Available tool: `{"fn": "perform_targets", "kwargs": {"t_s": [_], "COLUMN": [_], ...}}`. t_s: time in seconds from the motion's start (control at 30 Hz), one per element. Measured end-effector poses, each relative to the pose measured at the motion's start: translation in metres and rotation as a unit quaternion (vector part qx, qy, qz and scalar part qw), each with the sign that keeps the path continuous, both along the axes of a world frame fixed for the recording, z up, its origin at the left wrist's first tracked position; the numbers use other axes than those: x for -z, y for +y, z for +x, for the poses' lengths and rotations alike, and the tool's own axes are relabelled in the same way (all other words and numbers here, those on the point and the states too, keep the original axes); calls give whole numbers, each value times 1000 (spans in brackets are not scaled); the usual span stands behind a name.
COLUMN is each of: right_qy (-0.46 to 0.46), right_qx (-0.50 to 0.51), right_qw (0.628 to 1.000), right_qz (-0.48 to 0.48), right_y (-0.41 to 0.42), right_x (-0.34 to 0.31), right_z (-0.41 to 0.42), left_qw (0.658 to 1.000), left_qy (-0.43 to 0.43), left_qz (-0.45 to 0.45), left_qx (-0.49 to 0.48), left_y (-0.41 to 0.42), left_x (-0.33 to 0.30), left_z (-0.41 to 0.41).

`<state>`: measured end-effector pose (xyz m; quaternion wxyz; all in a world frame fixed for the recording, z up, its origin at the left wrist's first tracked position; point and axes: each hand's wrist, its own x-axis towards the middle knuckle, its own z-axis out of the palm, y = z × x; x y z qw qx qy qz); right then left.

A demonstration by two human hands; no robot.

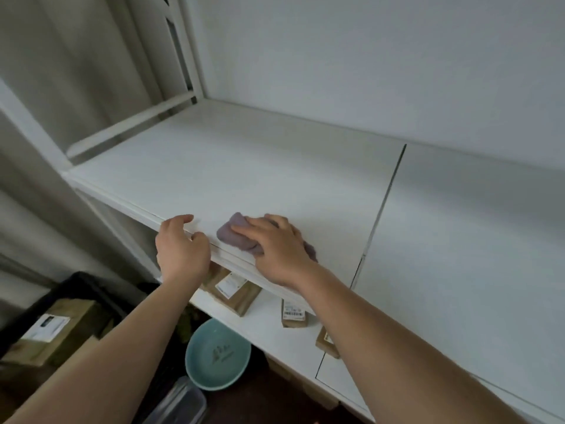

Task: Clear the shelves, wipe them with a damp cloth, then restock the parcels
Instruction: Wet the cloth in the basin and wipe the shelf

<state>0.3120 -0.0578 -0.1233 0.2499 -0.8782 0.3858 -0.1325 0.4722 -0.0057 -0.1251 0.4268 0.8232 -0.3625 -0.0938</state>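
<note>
A white shelf board (244,166) fills the view, bare except for a purple cloth (234,234) near its front edge. My right hand (276,249) lies flat on top of the cloth, fingers straight, pressing it onto the board. My left hand (180,246) is just left of it, thumb and fingers curled around the shelf's front edge. On the lower shelf (266,328), brown parcels with white labels (234,290) (293,315) (327,344) lie under my right forearm.
A teal basin (217,356) stands on the dark floor below the shelves. A black bin (82,289) at lower left holds a labelled brown parcel (52,330). A clear plastic box (180,405) lies by the basin. Grey curtain hangs at left; a seam (385,203) splits the shelf boards.
</note>
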Motion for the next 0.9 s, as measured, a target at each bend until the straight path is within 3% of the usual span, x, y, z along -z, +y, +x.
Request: {"fn": "perform_targets", "kwargs": {"t_s": [0.1, 0.17, 0.23, 0.3, 0.37, 0.47, 0.63, 0.7, 0.8, 0.9], "right_qy": [-13, -7, 51, 71, 66, 38, 3, 6, 27, 44], "right_qx": [-17, 102, 273, 350, 296, 137, -3, 23, 168, 232], "right_qw": [999, 995, 958, 933, 952, 986, 999, 999, 982, 968], "right_qz": [31, -20, -69, -47, -54, -87, -48, -38, -80, -89], "right_y": [-33, -64, -81, -84, -78, -54, -43, -72, -119, -146], "right_x": [0, 4, 6, 6, 7, 5, 4, 7, 9, 12], "right_z": [-5, -16, -13, 15, 59, 139, 207, 203, 213, 256], "left_qw": [999, 998, 997, 995, 994, 991, 984, 989, 996, 989], "left_qy": [34, 26, 8, -2, -20, -71, -94, -70, -42, 89], "left_qz": [38, 48, 57, 66, 76, 98, 148, 133, 44, -71], "left_qx": [14, 32, 53, 73, 80, 65, 18, -13, -68, -91], "left_y": [-5, -7, -12, -19, -30, -52, -90, -97, -94, -82], "left_x": [-2, -2, 2, 4, 6, 4, 2, -3, -5, -3], "left_z": [35, 61, 89, 117, 145, 186, 261, 275, 294, 323]}}
